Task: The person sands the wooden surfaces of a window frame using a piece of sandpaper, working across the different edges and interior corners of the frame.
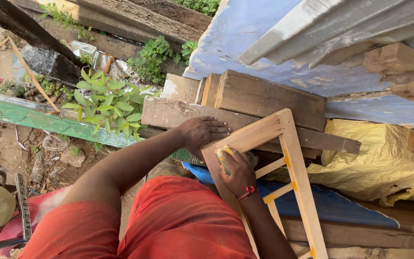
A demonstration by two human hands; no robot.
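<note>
A pale wooden frame (291,163) with several thin cross slats and yellow marks at the joints leans against stacked planks, above my red-clad legs (178,225). My left hand (201,133) lies flat, fingers spread, on the frame's upper left corner where it meets a weathered plank (168,112). My right hand (238,172), a red thread around the wrist, presses a small yellowish pad (223,157), possibly sandpaper, against the frame's left rail.
Thick timber blocks (264,96) are stacked behind the frame under a blue painted wall (264,43). Yellow sheeting (384,163) and a blue sheet (331,204) lie to the right. Green plants (106,105), a green patterned board (34,120) and bare dirt are at left.
</note>
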